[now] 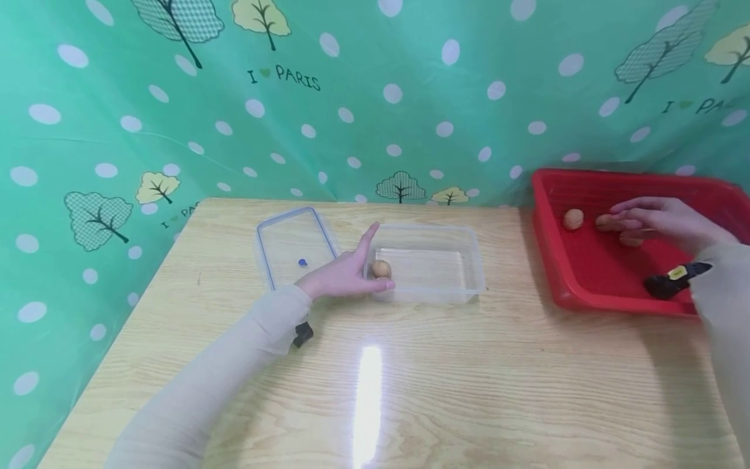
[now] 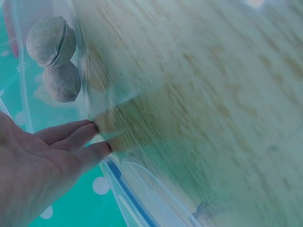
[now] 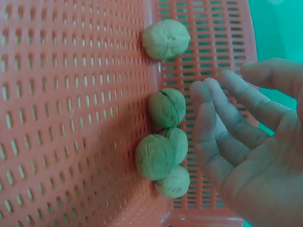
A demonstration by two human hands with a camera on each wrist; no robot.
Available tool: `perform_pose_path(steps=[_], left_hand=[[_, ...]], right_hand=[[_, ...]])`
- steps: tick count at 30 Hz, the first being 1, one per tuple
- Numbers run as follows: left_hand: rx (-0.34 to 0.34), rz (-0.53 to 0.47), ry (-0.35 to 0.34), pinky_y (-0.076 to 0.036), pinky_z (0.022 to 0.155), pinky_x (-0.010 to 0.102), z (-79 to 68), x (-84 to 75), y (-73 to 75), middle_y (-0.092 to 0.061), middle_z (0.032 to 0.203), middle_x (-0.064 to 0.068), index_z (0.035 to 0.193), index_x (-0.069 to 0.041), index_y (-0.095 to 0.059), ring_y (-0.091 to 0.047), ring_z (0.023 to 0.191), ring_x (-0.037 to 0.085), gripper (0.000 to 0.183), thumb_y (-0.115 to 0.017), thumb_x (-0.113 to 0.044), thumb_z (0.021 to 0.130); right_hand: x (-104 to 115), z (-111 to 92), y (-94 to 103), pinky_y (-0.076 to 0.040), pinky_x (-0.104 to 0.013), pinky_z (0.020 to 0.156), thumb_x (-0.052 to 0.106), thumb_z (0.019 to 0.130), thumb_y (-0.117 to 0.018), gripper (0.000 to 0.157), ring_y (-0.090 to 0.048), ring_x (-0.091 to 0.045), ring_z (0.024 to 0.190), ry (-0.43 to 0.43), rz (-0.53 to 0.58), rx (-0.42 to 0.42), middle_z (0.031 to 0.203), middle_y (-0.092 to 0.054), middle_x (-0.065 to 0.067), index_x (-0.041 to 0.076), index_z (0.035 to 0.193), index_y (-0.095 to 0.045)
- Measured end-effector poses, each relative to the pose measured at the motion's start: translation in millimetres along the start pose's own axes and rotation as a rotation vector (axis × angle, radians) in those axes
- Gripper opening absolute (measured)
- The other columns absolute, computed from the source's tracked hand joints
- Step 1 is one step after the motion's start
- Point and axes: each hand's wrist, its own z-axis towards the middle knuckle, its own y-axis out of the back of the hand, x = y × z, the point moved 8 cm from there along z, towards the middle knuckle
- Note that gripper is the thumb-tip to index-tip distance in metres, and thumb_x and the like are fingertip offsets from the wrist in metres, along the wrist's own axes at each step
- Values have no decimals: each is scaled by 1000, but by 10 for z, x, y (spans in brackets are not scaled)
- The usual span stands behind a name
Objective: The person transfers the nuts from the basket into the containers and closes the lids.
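A clear plastic food container (image 1: 433,295) stands mid-table with a walnut (image 1: 381,269) inside its left end. My left hand (image 1: 347,272) spans that end, index finger toward the far corner and thumb over the near rim. Seen from the left wrist, its straight fingertips (image 2: 102,149) rest against the container wall, near two walnut shapes (image 2: 52,42). My right hand (image 1: 668,218) is inside the red basket (image 1: 551,260) at the right, close over several walnuts (image 1: 573,219). In the right wrist view its loosely bent fingers (image 3: 239,123) have nothing between them, beside walnuts (image 3: 167,108).
The container's clear lid (image 1: 290,241) with a blue seal lies on the table left of the container, partly behind my left hand. The basket has raised, slotted walls. A green printed cloth (image 1: 410,98) hangs behind the wooden table (image 1: 469,384).
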Motion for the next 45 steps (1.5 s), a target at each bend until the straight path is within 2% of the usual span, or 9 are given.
perform_pose_path(steps=[6,15,22,29,32,35,39,42,45], left_hand=[[5,-14,-4,-48,84,40,5,5,-3,-57,68,9,150,-32,24,-58,65,21,120,-73,-51,82],[9,-14,1,-48,83,39,15,8,-1,-61,71,10,148,-35,25,-60,67,22,121,-73,-53,81],[4,-18,3,-47,88,39,10,12,-3,-63,75,9,149,-34,25,-61,73,22,122,-74,-52,80],[1,-24,-1,-47,86,39,15,30,-8,-61,71,10,148,-37,26,-60,68,22,121,-73,-53,81],[-2,-21,-4,-48,84,38,18,35,-8,-60,70,10,148,-36,26,-60,66,21,121,-73,-52,81],[-4,-22,-9,-48,85,38,22,32,-9,-62,73,9,148,-35,26,-61,68,21,121,-74,-51,81],[-3,-27,-16,-47,88,39,20,22,-8,-64,76,8,149,-34,26,-62,71,21,121,-74,-50,81],[-3,-30,-25,-47,90,40,14,13,3,-65,78,7,149,-32,26,-62,72,21,121,-74,-49,82],[-7,-30,-30,-46,91,40,2,3,15,-66,80,6,149,-31,26,-63,72,20,121,-74,-48,82]], right_hand=[[-185,0,127,-54,-23,70,22,100,-55,55,-66,-6,80,-74,-57,-32,93,-65,12,-19,131,-34],[-423,-47,325,-54,-24,66,25,103,-42,56,-56,5,75,-72,-101,-78,86,-49,29,-24,129,-31],[-542,-37,372,-56,-28,70,25,103,-41,37,-56,2,76,-118,-65,-61,84,-48,29,-5,123,-52],[-587,18,340,-57,-33,75,13,100,-50,60,-56,5,78,-137,-134,20,100,-64,-6,-25,136,-20],[-581,30,261,-57,-33,77,9,97,-58,48,-62,2,83,-109,-36,79,105,-69,-2,2,142,-45],[-524,37,175,-56,-27,76,5,94,-62,43,-62,3,92,-42,38,131,104,-67,19,38,122,-62],[-452,53,111,-54,-23,75,9,94,-63,43,-59,8,93,-27,7,132,103,-63,27,50,106,-64],[-431,73,82,-54,-26,78,20,94,-65,44,-58,7,91,-97,-49,110,102,-60,27,35,134,-56],[-412,96,41,-54,-32,79,31,91,-68,64,-56,-5,95,-160,-102,101,107,-62,17,10,146,-43]])
